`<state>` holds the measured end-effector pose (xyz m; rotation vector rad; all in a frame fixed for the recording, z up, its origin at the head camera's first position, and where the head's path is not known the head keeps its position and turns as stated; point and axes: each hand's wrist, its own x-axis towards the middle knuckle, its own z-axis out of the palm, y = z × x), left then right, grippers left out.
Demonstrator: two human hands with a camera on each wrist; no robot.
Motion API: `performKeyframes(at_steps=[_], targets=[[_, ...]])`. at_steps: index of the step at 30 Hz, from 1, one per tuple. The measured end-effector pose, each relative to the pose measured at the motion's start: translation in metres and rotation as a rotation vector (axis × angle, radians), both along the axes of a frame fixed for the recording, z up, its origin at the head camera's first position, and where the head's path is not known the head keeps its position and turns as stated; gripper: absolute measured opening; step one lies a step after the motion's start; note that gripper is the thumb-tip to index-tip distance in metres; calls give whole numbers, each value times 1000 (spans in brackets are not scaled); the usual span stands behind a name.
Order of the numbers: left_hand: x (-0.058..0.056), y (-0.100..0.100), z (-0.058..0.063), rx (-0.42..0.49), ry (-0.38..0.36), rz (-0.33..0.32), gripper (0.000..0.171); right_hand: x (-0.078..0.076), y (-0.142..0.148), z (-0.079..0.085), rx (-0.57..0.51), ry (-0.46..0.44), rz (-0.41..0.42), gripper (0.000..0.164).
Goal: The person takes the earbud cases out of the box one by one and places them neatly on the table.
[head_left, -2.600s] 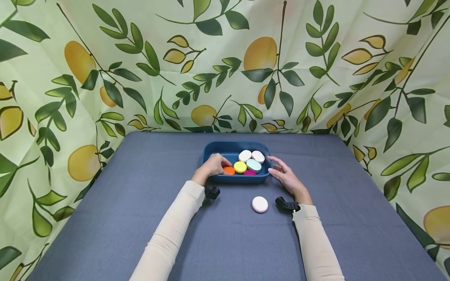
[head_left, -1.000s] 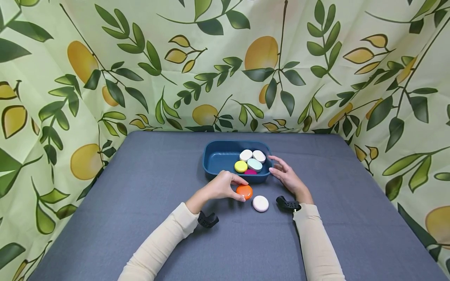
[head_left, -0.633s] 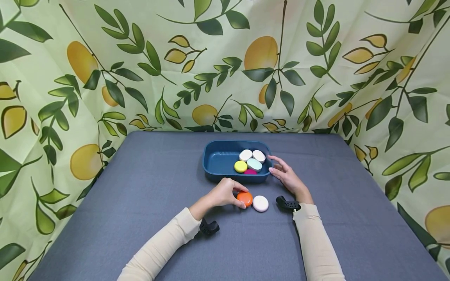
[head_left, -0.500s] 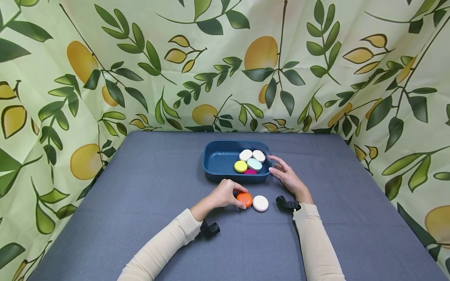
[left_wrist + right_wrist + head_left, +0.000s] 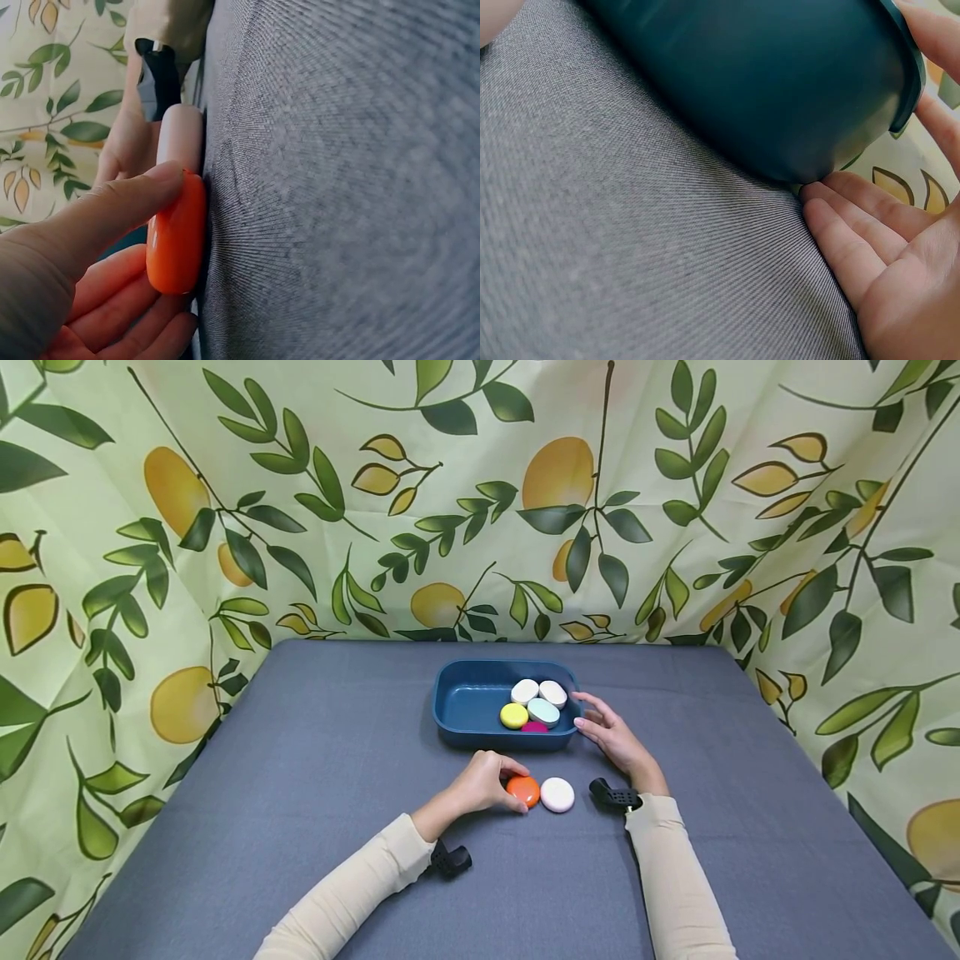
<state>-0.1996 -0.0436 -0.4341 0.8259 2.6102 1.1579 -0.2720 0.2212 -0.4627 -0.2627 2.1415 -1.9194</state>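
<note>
My left hand (image 5: pixel 483 783) pinches a glossy orange disc (image 5: pixel 527 791) at the table surface, thumb on its near edge and a finger on its far edge. Right beside that disc lies a white disc (image 5: pixel 557 795); in the left wrist view the orange one (image 5: pixel 178 240) stands very close to it. The right hand (image 5: pixel 613 739) rests its fingers against the right end of a blue rectangular box (image 5: pixel 468 702), fingers fairly straight. In the right wrist view the fingertips (image 5: pixel 821 191) meet the box's lower wall (image 5: pixel 780 97).
Inside the box's right half sit two white discs (image 5: pixel 525 692), a pale blue disc (image 5: pixel 543 712), a yellow disc (image 5: pixel 513 716) and a partly hidden magenta disc (image 5: pixel 535 727). A grey cloth (image 5: pixel 360 718) covers the table. Leaf-patterned fabric (image 5: pixel 480 510) hangs behind.
The left hand took the orange disc out of the box, brought it toward me and set it beside the white disc. Right hand and box stayed in place.
</note>
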Motion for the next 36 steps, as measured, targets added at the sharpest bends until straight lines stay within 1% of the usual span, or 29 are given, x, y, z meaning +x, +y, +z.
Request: performKeyframes(at_steps=[6,8,12,15,17,21,24,26,28,33,36], targets=[[0,-2,3,41,-25,2,48,0,1,-1,-7,3,5,59],[0,-2,6,56,-47,7,48,0,1,0,-10,5,7,59],[-2,-4,14,56,-76,9,46,0,1,0,-12,4,6,59],[-5,-7,20,63,-77,-8,46,0,1,0,-11,5,5,59],[-8,-9,23,87,-81,-22,46,0,1,0,-10,7,5,59],[-16,-13,28,168,-73,-55,45,0,1,-1,-6,8,8,58],[-23,-15,29,233,-40,-59,45,-1,1,-2,-8,6,11,59],[-29,-16,28,265,-14,-40,45,-1,1,-2,-12,6,12,59],[-34,-17,27,306,-2,-10,44,-1,1,-2,-8,6,13,59],[-50,-16,26,374,-11,71,42,0,1,-2,1,3,9,60],[-59,-14,26,376,-28,116,43,-1,2,-2,-2,5,9,60]])
